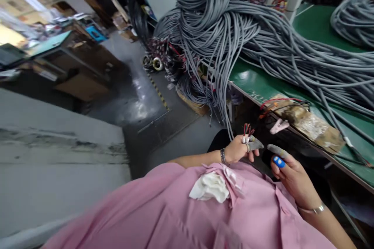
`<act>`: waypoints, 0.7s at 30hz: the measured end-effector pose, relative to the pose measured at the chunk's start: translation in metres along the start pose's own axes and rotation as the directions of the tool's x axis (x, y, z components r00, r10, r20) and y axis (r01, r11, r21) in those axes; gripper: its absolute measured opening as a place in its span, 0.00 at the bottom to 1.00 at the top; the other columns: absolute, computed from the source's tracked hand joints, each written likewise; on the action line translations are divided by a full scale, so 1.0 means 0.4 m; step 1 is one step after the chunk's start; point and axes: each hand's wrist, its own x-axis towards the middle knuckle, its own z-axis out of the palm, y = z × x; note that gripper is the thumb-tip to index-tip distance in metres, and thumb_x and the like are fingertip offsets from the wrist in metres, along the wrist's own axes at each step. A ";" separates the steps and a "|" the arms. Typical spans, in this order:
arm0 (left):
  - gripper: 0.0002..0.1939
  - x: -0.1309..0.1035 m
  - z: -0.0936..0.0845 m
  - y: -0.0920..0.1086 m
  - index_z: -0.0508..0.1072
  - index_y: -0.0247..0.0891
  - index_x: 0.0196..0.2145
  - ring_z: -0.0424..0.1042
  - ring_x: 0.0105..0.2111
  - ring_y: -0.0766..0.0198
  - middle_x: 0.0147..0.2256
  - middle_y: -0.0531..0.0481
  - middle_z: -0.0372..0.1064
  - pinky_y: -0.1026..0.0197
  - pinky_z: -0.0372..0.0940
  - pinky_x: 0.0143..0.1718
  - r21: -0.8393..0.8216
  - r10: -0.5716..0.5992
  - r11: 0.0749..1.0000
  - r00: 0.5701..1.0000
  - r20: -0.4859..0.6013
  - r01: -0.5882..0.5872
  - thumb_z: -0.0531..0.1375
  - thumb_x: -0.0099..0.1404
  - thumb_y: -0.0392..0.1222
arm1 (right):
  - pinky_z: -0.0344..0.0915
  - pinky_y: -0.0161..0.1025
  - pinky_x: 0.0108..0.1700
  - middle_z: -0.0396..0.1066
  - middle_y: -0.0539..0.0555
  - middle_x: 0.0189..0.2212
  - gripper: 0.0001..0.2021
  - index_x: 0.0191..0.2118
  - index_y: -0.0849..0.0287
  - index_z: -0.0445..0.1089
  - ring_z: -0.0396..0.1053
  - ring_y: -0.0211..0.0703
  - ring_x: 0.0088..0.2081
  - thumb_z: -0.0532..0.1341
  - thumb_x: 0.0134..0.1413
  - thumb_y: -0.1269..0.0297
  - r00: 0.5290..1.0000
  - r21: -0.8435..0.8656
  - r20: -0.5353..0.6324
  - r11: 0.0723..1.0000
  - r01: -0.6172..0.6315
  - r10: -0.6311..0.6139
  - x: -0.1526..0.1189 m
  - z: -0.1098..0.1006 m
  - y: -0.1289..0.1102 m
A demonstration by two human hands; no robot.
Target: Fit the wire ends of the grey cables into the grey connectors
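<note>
My left hand [241, 148] is closed around the ends of grey cables, with red, black and green wires [248, 128] fanning out above its fingers. Grey covers sit on its fingertips. Just to the right is my right hand [288, 167], its fingers curled and wearing a grey cover and a blue band; whether something small is between them is too small to tell. The two hands are close but apart. Long grey cables [224, 81] hang from a large bundle [204, 15] over the table's edge, down towards my left hand.
The green table [251, 79] runs along the right, carrying more cables and a taped cardboard piece [318, 128]. A pink clip [279, 126] is at its edge. Another coil [355, 19] lies back right. A grey cabinet [58, 163] stands at the left.
</note>
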 end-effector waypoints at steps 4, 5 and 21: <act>0.18 -0.013 -0.019 -0.003 0.68 0.35 0.23 0.61 0.12 0.70 0.16 0.52 0.66 0.68 0.49 0.14 -0.055 -0.024 0.998 0.996 0.081 0.028 0.62 0.55 0.54 | 0.50 0.35 0.20 0.59 0.47 0.18 0.20 0.55 0.51 0.66 0.51 0.36 0.19 0.60 0.56 0.56 0.995 -0.264 0.098 0.963 0.056 -0.032 0.022 0.019 -0.021; 0.17 -0.016 -0.023 -0.004 0.68 0.35 0.23 0.62 0.12 0.70 0.17 0.52 0.66 0.68 0.51 0.14 -0.063 -0.042 0.997 0.995 0.090 0.048 0.63 0.54 0.53 | 0.51 0.35 0.20 0.60 0.47 0.18 0.19 0.54 0.51 0.68 0.52 0.36 0.19 0.59 0.56 0.56 0.990 -0.327 0.138 0.941 0.088 -0.044 0.027 0.026 -0.031; 0.22 -0.038 -0.030 -0.011 0.66 0.36 0.41 0.75 0.29 0.62 0.31 0.45 0.72 0.63 0.66 0.30 -0.133 0.008 0.991 0.961 0.275 0.029 0.64 0.56 0.54 | 0.60 0.36 0.27 0.71 0.52 0.29 0.09 0.39 0.55 0.73 0.62 0.38 0.25 0.63 0.53 0.58 0.964 -0.314 -0.045 0.920 0.236 -0.263 0.054 0.097 -0.066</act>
